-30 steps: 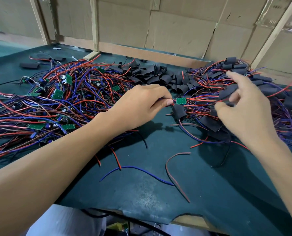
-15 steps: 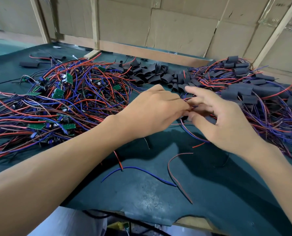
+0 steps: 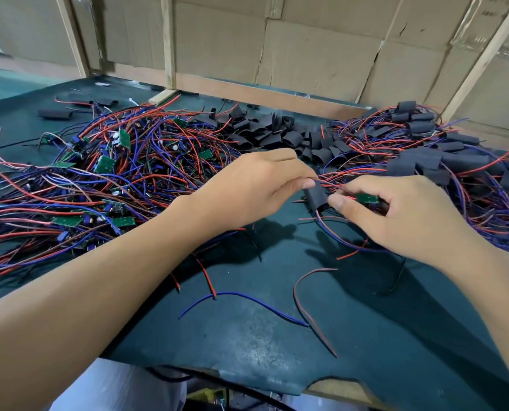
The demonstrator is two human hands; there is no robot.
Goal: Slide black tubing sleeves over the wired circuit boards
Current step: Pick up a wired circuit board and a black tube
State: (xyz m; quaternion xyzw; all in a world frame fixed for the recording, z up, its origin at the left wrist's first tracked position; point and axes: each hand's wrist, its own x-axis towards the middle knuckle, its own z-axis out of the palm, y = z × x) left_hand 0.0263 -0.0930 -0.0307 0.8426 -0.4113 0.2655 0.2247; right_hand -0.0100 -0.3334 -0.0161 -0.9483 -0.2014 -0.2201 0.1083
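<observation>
Where the two hands meet near the middle of the bench, the right hand (image 3: 395, 215) pinches a small green circuit board (image 3: 366, 199) between thumb and curled fingers, and the left hand (image 3: 256, 188) pinches the thin red and blue wires (image 3: 326, 180) running out of it. One black tubing sleeve (image 3: 315, 197) sits on those wires between the two grips, touching the right thumb tip, with the board just to its right. The sleeve's long axis looks tilted, not yet in line with the board, which lies roughly left to right. My reading is that the sleeve must travel rightward along the wires and onto the board, and the right hand is the nearer one to both.

The sleeve is a short, flattened tube of matte black, soft-looking and slightly creased, with an open mouth. The board is flat, stiff and glossy green. The wires are slim, flexible and springy, curving away below the hands.

Further out, a tangled heap of bare boards (image 3: 105, 164) with red, blue and purple leads fills the left side. A loose pile of empty sleeves (image 3: 265, 129) lies beyond the hands. To the right sits a heap of sleeved boards (image 3: 419, 164). All rests on a dark green mat (image 3: 247, 336), with cardboard walls (image 3: 306, 54) behind.
</observation>
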